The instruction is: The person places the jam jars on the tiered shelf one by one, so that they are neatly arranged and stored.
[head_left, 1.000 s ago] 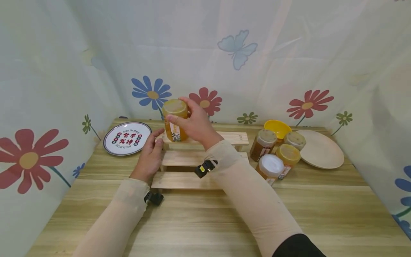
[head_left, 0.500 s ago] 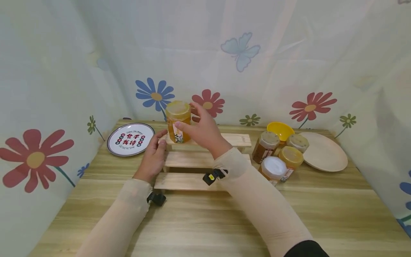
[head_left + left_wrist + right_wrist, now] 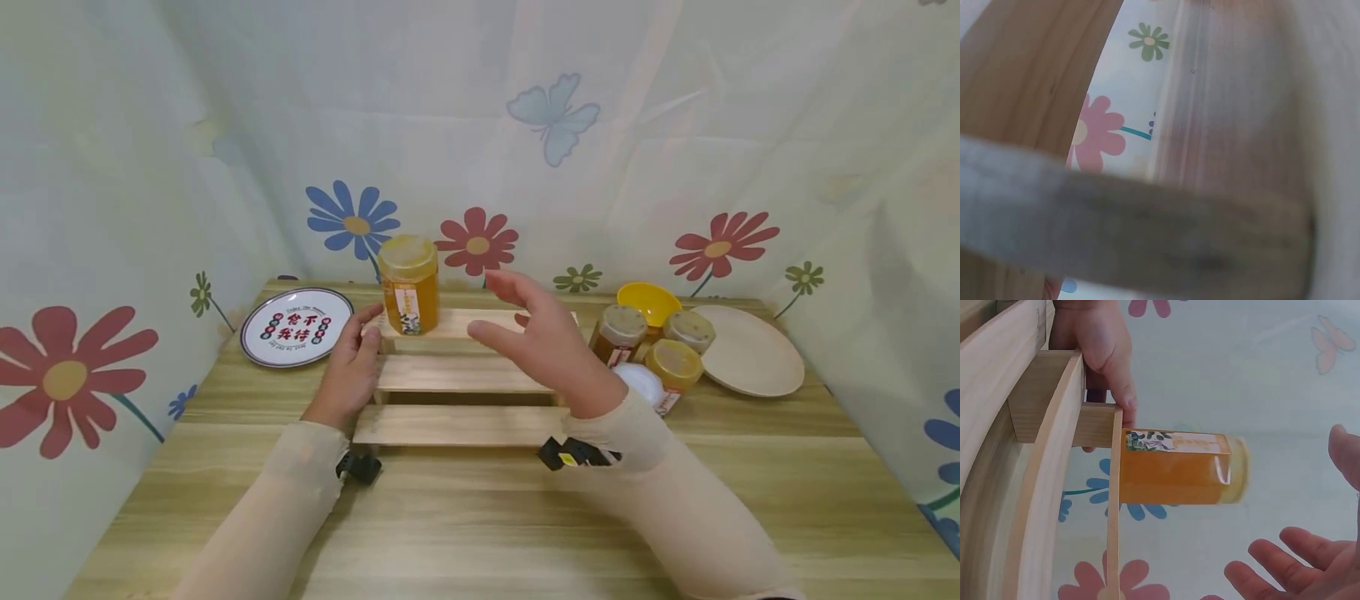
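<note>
We see a wood-grain worktop (image 3: pixel 465 517) closest. Beyond, the left hand (image 3: pixel 348 367) grips the left end of a three-step wooden rack (image 3: pixel 457 425), fingers curled round its frame. The right hand (image 3: pixel 551 346) hovers over the rack's right side, fingers spread. Farther, we find an amber jar (image 3: pixel 411 287) upright on the top step's left end, before a flowered curtain (image 3: pixel 450 125).

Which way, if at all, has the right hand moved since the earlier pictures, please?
Yes, in the head view the right hand has moved rightward relative to the wooden rack, away from the jar on it.
</note>
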`<action>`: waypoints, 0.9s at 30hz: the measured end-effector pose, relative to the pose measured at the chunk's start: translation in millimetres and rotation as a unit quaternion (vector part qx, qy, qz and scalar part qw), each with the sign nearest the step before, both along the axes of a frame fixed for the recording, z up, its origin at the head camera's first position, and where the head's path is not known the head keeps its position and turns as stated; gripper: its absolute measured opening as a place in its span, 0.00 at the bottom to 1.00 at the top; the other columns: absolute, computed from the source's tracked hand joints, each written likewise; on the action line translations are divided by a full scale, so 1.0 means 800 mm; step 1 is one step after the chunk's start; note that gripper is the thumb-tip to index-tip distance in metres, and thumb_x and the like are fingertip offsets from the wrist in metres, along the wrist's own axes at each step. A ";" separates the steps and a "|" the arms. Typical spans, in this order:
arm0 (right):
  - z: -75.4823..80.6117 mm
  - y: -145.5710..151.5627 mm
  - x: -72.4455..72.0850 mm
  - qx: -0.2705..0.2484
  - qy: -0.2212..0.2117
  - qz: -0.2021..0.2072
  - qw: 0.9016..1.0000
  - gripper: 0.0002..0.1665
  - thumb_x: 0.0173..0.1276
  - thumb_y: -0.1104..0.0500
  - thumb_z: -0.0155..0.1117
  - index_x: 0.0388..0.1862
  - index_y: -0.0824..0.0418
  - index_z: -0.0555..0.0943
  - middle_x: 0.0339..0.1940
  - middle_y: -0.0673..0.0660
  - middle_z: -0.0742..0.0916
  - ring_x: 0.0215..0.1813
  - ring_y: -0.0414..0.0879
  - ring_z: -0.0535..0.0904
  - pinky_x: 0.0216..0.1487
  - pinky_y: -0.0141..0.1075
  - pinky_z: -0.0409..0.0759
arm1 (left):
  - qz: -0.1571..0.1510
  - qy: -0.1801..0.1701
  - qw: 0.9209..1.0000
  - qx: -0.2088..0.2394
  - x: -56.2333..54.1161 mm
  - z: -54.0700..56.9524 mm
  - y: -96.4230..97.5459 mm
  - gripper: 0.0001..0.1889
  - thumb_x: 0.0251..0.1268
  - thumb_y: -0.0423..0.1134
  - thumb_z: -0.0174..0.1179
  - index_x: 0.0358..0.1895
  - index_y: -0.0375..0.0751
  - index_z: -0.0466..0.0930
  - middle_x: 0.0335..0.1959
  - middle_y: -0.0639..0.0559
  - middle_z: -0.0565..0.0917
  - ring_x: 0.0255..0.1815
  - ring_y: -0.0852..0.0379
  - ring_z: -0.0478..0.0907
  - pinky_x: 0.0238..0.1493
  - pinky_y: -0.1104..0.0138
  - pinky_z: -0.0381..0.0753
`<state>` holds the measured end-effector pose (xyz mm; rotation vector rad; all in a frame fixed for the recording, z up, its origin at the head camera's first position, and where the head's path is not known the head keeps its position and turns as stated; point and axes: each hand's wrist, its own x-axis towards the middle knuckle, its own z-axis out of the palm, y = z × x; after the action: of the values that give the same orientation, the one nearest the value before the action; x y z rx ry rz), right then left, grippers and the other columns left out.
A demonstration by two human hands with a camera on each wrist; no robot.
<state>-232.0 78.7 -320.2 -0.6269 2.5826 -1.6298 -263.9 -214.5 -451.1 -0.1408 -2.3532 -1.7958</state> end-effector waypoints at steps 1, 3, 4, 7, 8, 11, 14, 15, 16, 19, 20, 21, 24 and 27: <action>0.000 0.006 0.003 -0.004 -0.005 0.005 1.000 0.43 0.70 0.43 0.75 0.80 0.47 0.69 0.76 0.47 0.77 0.78 0.50 0.70 0.78 0.56 0.68 | -0.001 -0.001 1.000 0.000 0.000 0.000 0.000 0.27 0.89 0.51 0.39 0.84 0.53 0.58 0.84 0.45 0.59 0.81 0.45 0.60 0.81 0.45 0.57; -0.001 0.020 0.009 -0.007 -0.012 0.012 1.000 0.42 0.70 0.45 0.75 0.80 0.47 0.70 0.76 0.48 0.77 0.77 0.51 0.70 0.78 0.56 0.68 | -0.001 0.000 1.000 0.000 0.000 0.000 0.000 0.27 0.89 0.50 0.39 0.84 0.51 0.57 0.84 0.45 0.59 0.81 0.45 0.59 0.82 0.44 0.57; -0.002 0.027 0.012 -0.008 -0.016 0.012 1.000 0.42 0.71 0.46 0.75 0.80 0.47 0.70 0.76 0.48 0.78 0.77 0.51 0.70 0.78 0.56 0.68 | -0.001 -0.001 1.000 0.002 0.000 0.000 0.000 0.27 0.89 0.50 0.39 0.84 0.51 0.57 0.85 0.46 0.59 0.81 0.45 0.59 0.82 0.44 0.57; -0.004 0.048 0.019 -0.012 -0.027 0.005 1.000 0.41 0.71 0.47 0.75 0.79 0.48 0.71 0.76 0.50 0.78 0.77 0.52 0.70 0.78 0.57 0.68 | 0.000 0.000 1.000 0.003 0.000 0.000 0.001 0.27 0.89 0.51 0.39 0.83 0.50 0.58 0.85 0.47 0.58 0.82 0.46 0.58 0.82 0.45 0.56; -0.004 0.055 0.022 -0.011 -0.027 0.002 1.000 0.40 0.71 0.48 0.75 0.79 0.48 0.71 0.76 0.51 0.78 0.77 0.52 0.70 0.78 0.57 0.68 | 0.001 0.000 1.000 0.004 0.000 0.000 0.001 0.27 0.89 0.51 0.39 0.83 0.50 0.58 0.85 0.47 0.59 0.82 0.46 0.58 0.82 0.45 0.56; -0.007 0.075 0.028 -0.001 -0.020 -0.009 1.000 0.39 0.72 0.50 0.75 0.78 0.50 0.72 0.76 0.55 0.77 0.77 0.56 0.70 0.77 0.59 0.68 | 0.004 -0.001 1.000 0.006 0.000 0.001 0.002 0.27 0.89 0.52 0.39 0.83 0.50 0.59 0.85 0.48 0.59 0.82 0.47 0.58 0.82 0.45 0.55; -0.012 0.097 0.034 0.026 -0.004 -0.013 1.000 0.38 0.72 0.53 0.74 0.78 0.55 0.72 0.76 0.59 0.78 0.76 0.58 0.71 0.76 0.61 0.69 | 0.005 0.001 1.000 0.007 0.001 0.002 0.004 0.27 0.89 0.52 0.40 0.82 0.50 0.60 0.84 0.47 0.59 0.81 0.47 0.59 0.82 0.45 0.56; -0.013 0.104 0.036 0.040 0.001 -0.014 0.999 0.38 0.72 0.54 0.74 0.78 0.56 0.72 0.76 0.59 0.78 0.76 0.59 0.71 0.76 0.61 0.69 | 0.004 0.003 1.000 0.006 0.001 0.002 0.004 0.27 0.89 0.51 0.40 0.82 0.50 0.60 0.84 0.47 0.60 0.81 0.46 0.59 0.82 0.45 0.56; -0.014 0.112 0.038 0.052 0.007 -0.012 0.999 0.38 0.72 0.55 0.74 0.77 0.58 0.72 0.76 0.61 0.78 0.75 0.59 0.72 0.75 0.62 0.70 | 0.003 0.005 1.000 0.005 0.001 0.002 0.004 0.26 0.89 0.51 0.40 0.82 0.50 0.60 0.84 0.47 0.60 0.81 0.46 0.59 0.82 0.45 0.56; -0.016 0.132 0.039 0.094 0.013 -0.002 0.996 0.39 0.72 0.55 0.74 0.78 0.61 0.72 0.76 0.63 0.78 0.73 0.60 0.74 0.74 0.63 0.71 | 0.002 0.010 1.000 0.005 0.000 0.001 0.002 0.26 0.89 0.51 0.40 0.82 0.49 0.60 0.84 0.47 0.60 0.81 0.46 0.60 0.82 0.45 0.57; -0.015 0.138 0.039 0.104 0.012 0.001 0.994 0.39 0.72 0.54 0.74 0.78 0.61 0.72 0.76 0.63 0.78 0.72 0.60 0.74 0.73 0.63 0.71 | 0.003 0.010 1.000 0.003 0.000 0.001 0.002 0.26 0.89 0.51 0.39 0.82 0.50 0.60 0.84 0.47 0.60 0.81 0.46 0.59 0.82 0.45 0.57; -0.015 0.143 0.038 0.112 0.010 0.004 0.994 0.39 0.72 0.53 0.74 0.78 0.61 0.71 0.76 0.63 0.78 0.71 0.60 0.74 0.73 0.63 0.72 | 0.004 0.008 1.000 0.002 0.000 0.001 0.002 0.26 0.89 0.51 0.39 0.82 0.50 0.60 0.84 0.48 0.60 0.82 0.46 0.59 0.82 0.45 0.56; -0.013 0.157 0.037 0.127 -0.006 0.008 0.992 0.40 0.72 0.52 0.74 0.78 0.62 0.71 0.76 0.63 0.77 0.71 0.61 0.74 0.73 0.64 0.71 | 0.006 0.001 1.000 -0.004 0.002 0.005 0.003 0.27 0.89 0.51 0.38 0.83 0.51 0.59 0.85 0.48 0.59 0.83 0.46 0.57 0.83 0.45 0.55; -0.013 0.167 0.036 0.133 -0.021 0.009 0.991 0.42 0.72 0.52 0.75 0.79 0.62 0.70 0.77 0.64 0.76 0.72 0.62 0.72 0.73 0.65 0.70 | 0.004 -0.014 1.000 -0.006 0.014 0.024 0.011 0.26 0.90 0.46 0.37 0.83 0.46 0.57 0.85 0.44 0.57 0.84 0.43 0.55 0.83 0.44 0.53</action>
<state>-203.2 212.4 -330.3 -0.5871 2.6884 -1.2463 -252.5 -206.0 -431.5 -0.1099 -2.3811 -1.7912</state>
